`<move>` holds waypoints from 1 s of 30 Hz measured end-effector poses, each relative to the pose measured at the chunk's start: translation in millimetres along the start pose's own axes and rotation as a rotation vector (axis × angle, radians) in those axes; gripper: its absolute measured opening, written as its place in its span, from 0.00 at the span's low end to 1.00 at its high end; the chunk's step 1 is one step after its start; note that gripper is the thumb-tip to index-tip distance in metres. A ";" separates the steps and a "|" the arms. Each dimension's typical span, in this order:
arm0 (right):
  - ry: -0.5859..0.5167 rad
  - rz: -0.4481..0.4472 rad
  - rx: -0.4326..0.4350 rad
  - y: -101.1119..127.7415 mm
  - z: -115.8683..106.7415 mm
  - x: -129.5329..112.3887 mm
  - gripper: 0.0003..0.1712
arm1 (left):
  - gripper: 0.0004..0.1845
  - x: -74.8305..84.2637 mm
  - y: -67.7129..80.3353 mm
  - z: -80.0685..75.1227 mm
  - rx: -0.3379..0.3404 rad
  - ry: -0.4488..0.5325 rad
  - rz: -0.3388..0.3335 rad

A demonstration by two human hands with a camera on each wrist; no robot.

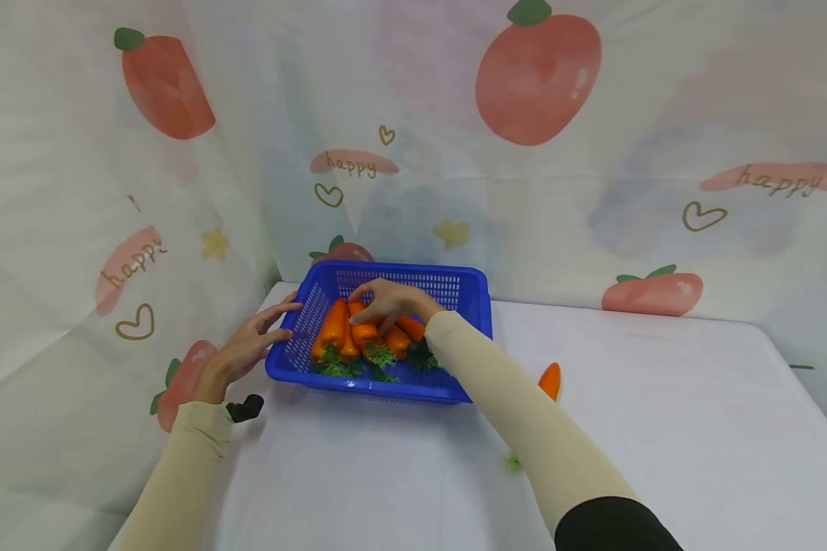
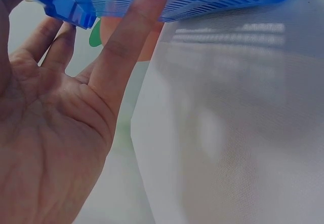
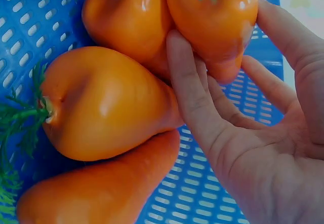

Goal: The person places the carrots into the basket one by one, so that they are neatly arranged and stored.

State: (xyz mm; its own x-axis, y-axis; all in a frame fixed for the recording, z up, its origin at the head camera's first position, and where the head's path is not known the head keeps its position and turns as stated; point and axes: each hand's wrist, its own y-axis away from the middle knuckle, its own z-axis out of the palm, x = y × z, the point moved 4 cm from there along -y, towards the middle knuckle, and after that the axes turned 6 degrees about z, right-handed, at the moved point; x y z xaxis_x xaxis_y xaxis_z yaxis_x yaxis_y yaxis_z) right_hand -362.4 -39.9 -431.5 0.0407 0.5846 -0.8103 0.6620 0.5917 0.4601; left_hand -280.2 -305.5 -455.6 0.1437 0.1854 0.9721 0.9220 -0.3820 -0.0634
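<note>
Several orange carrots (image 1: 332, 330) with green leafy tops lie in a blue plastic basket (image 1: 386, 389). My right hand (image 1: 394, 297) reaches into the basket and holds one carrot (image 3: 215, 24) between its fingers and thumb, as the right wrist view shows. Other carrots (image 3: 109, 105) lie close beside that hand. At the basket's left end, my left hand (image 1: 244, 346) touches the outside with fairly straight, spread fingers. In the left wrist view its thumb (image 2: 126, 41) rests against the slotted wall. The right forearm hides part of the basket's right side.
Another carrot (image 1: 550, 380) lies on the white table (image 1: 661, 428) right of the basket, partly behind the right forearm; its green top (image 1: 513, 462) shows below. A printed cloth wall (image 1: 558, 207) stands behind the table, and another borders the left side.
</note>
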 end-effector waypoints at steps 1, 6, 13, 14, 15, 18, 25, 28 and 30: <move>0.003 0.001 0.000 -0.5 0.6 0.7 0.35 | 0.30 0.4 0.0 0.5 0.000 -0.001 -0.002; 0.003 0.001 0.015 -3.2 3.7 5.3 0.34 | 0.30 -1.2 -0.9 0.8 0.002 0.000 -0.011; -0.027 0.005 0.036 -4.5 5.3 5.9 0.33 | 0.30 -1.7 -1.8 0.5 0.011 -0.001 -0.013; -0.034 0.005 0.038 -4.6 5.7 5.8 0.33 | 0.30 -1.7 -1.7 0.6 0.012 -0.003 -0.014; -0.042 0.004 0.039 -4.7 6.2 5.8 0.33 | 0.30 -1.6 -1.5 0.8 0.011 -0.004 -0.015; -0.070 0.004 0.036 -4.3 7.8 5.7 0.34 | 0.31 -1.3 -1.0 0.9 0.009 -0.006 -0.015; -0.057 -0.012 0.045 -2.5 9.0 4.8 0.34 | 0.30 -0.2 -0.8 0.8 0.015 -0.003 -0.012; -0.053 -0.008 0.043 -1.1 8.7 4.5 0.35 | 0.31 1.2 -0.5 0.9 0.013 -0.004 -0.006; -0.049 -0.007 0.042 -0.3 8.3 3.9 0.35 | 0.31 1.6 -0.2 0.7 0.009 -0.005 -0.002</move>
State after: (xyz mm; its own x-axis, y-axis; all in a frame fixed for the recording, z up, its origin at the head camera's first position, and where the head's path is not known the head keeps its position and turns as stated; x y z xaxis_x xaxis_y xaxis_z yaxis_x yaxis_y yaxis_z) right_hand -356.2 -42.5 -437.8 0.0717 0.5521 -0.8307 0.6928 0.5716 0.4397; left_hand -279.9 -304.5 -454.2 0.1441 0.1908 0.9710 0.9255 -0.3733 -0.0640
